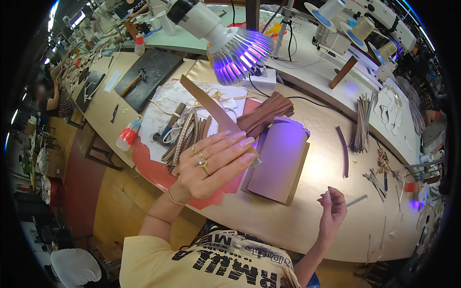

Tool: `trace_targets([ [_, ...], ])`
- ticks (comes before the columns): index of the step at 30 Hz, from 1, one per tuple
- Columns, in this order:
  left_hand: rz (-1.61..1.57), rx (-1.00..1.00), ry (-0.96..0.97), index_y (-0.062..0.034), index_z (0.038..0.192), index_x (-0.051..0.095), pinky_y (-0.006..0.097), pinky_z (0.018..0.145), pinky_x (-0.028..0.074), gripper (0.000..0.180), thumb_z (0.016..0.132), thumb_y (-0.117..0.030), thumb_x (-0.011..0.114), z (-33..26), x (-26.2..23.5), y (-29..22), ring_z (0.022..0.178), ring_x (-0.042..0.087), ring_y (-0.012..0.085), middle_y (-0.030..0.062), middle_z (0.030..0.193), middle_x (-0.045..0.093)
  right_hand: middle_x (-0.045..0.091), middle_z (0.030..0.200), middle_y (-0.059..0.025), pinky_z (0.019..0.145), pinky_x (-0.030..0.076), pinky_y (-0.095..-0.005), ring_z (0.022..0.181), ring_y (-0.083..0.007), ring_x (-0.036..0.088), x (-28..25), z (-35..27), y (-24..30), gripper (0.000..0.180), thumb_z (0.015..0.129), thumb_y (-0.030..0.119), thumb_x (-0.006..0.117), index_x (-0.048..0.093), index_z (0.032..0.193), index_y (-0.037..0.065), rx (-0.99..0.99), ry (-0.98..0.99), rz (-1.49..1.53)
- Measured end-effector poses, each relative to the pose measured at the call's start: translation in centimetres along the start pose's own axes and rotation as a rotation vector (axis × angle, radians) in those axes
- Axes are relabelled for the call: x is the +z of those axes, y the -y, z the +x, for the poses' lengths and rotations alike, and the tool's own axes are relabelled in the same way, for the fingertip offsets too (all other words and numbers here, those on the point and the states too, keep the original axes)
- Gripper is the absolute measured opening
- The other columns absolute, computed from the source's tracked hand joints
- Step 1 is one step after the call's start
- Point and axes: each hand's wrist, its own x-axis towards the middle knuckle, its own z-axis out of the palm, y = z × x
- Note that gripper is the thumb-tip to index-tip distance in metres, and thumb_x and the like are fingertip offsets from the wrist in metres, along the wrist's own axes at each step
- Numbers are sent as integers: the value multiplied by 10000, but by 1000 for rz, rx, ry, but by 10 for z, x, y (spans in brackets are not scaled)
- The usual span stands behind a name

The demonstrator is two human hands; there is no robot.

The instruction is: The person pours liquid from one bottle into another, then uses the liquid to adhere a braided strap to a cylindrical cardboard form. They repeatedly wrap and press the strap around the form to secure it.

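While a heap of braided straps lies at the left on the table, the left hand clamps a long brown leather strip raised above a mauve block; well apart, the right hand pinches a thin needle-like piece, too small to tell.

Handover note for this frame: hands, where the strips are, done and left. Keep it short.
Left hand: raised, flat fingers holding a long brown strip that slants up toward the purple lamp.
Right hand: lifted off the table, fingertips pinched; whether it holds anything is too small to tell.
Bundle of strips lies left of the hand, folded brown strips behind a mauve block.
Done: one strip picked up. Left: the rest still lie on the table.
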Motion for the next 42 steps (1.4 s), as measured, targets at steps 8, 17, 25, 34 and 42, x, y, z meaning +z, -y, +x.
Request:
trace_targets([
  [8,-647,-645,-112,-6,1221,566,280,801,573,453,812,30,759,-3,11,-7,899,717,185,110,974,741,629,912,-63,768,525,-269,833,-125,613,-4,1,-2,194,974,108,615,612,1097,-42,27,-42,-56],
  [17,-1048,-1004,-114,61,1391,374,231,793,550,634,857,43,715,5,9,0,883,701,133,134,930,732,628,905,-66,763,515,-260,812,-119,603,-3,1,-7,200,980,108,607,607,1122,-33,42,-12,-67],
  [25,-1035,-1099,-106,30,1417,389,199,737,522,642,856,53,700,7,11,0,830,679,105,89,881,706,631,916,-66,758,516,-255,819,-113,601,-5,2,-10,200,980,99,604,611,1133,-30,51,5,-70],
  [34,-549,-1224,145,-66,1431,439,222,700,490,586,895,-41,674,-85,15,95,817,598,93,81,951,662,640,823,-27,673,510,-262,756,-93,604,-62,16,-44,211,950,164,661,668,1101,16,88,-245,-352],
  [42,229,-771,188,-45,1360,558,325,816,495,462,915,-98,671,-126,22,126,1001,617,214,134,1191,643,688,769,-115,707,535,-369,745,-252,688,-140,47,-79,486,849,350,754,649,1139,-25,290,-666,-753],
])
